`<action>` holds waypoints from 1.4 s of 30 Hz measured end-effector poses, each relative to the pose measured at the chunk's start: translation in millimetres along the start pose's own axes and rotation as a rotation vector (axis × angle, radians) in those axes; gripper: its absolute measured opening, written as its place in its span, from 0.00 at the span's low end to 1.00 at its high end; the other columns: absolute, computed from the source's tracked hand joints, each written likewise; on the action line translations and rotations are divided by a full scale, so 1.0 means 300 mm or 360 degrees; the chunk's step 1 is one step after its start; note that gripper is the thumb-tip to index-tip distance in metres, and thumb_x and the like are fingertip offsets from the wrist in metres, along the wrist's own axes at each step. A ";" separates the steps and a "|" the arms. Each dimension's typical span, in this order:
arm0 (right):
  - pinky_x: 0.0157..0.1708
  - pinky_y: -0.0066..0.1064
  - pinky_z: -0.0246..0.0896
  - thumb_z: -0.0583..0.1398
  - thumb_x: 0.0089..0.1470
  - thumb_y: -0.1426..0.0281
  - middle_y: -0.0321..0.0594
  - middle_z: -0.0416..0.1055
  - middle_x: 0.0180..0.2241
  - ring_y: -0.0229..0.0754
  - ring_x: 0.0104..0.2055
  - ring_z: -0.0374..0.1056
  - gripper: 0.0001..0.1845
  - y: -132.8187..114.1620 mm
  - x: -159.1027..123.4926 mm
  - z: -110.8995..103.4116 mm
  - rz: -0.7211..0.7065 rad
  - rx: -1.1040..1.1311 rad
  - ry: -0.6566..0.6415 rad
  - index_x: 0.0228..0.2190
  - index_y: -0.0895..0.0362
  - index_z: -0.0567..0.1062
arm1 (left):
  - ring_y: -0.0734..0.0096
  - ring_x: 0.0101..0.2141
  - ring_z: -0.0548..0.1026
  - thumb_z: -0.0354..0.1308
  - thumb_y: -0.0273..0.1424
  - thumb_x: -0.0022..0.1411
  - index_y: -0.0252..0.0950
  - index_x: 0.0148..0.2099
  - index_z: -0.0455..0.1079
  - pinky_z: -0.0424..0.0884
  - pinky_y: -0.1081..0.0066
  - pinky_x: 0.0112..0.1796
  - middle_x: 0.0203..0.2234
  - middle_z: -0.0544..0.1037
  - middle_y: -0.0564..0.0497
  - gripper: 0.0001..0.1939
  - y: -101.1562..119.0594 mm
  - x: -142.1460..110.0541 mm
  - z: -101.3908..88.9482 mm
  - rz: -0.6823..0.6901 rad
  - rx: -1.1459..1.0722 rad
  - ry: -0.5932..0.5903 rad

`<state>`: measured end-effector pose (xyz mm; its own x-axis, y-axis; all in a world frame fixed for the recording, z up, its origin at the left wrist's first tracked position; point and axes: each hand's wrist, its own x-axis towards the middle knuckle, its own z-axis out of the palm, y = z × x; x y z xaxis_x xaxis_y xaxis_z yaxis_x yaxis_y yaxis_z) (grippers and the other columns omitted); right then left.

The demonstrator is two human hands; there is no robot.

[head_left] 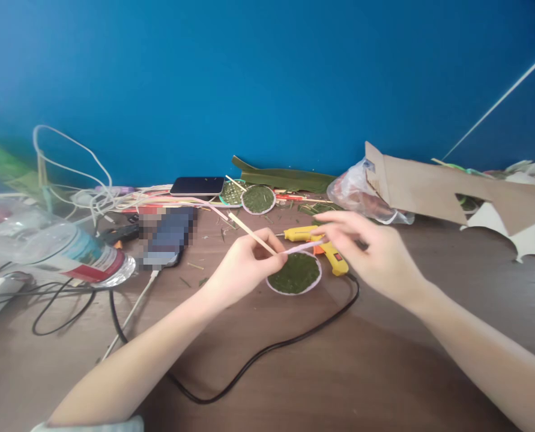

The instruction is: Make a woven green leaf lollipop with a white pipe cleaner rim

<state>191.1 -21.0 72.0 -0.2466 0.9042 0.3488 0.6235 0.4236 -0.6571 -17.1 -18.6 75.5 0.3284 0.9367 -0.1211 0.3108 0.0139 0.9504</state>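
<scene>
My left hand [251, 261] is closed in a pinch at the edge of a round green disc [295, 273] with a lilac rim. A pale wooden stick [249, 231] runs through the same fingers and slants up to the left. From that pinch a lilac strip [305, 246] stretches above the disc to my right hand [361, 246], whose thumb and fingertips close on its far end. The other fingers of that hand are loosely extended. Just behind the disc lies a yellow glue gun [334, 255], partly hidden by my right hand.
Farther back are another lilac-rimmed disc [258, 199], a dark phone [197, 186] and a long green leaf [289, 179]. A plastic bottle [87, 258] lies left, near tangled white cables [100, 198]. Cut cardboard [420, 186] stands right. A black cord [258, 357] loops in front.
</scene>
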 end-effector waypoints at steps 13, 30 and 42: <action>0.22 0.31 0.52 0.53 0.50 0.63 0.42 0.72 0.30 0.47 0.31 0.68 0.09 0.228 0.065 -0.097 0.0739 -0.1268 -0.0622 0.26 0.55 0.68 | 0.79 0.21 0.61 0.57 0.31 0.52 0.35 0.26 0.63 0.54 0.75 0.25 0.19 0.65 0.58 0.07 0.012 0.020 -0.062 0.0087 0.0000 0.0299; 0.21 0.29 0.52 0.53 0.44 0.76 0.39 0.69 0.27 0.41 0.25 0.66 0.20 0.297 0.054 -0.110 0.0694 -0.1066 -0.0909 0.42 0.58 0.64 | 0.79 0.20 0.59 0.58 0.32 0.53 0.35 0.26 0.63 0.51 0.75 0.23 0.18 0.63 0.58 0.09 0.001 0.023 -0.063 0.0101 -0.0001 0.0317; 0.13 0.26 0.57 0.59 0.40 0.70 0.39 0.74 0.24 0.39 0.19 0.69 0.29 0.300 0.019 -0.312 0.1013 -0.0344 -0.0888 0.49 0.52 0.69 | 0.81 0.18 0.57 0.57 0.31 0.54 0.36 0.26 0.62 0.53 0.76 0.23 0.16 0.61 0.60 0.08 0.004 0.025 -0.080 0.0088 0.0025 0.0334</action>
<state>315.3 17.0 77.4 -0.0957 0.8847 -0.4563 0.8793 -0.1397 -0.4553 -35.7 -3.3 82.8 0.1529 0.9882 -0.0054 0.3117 -0.0431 0.9492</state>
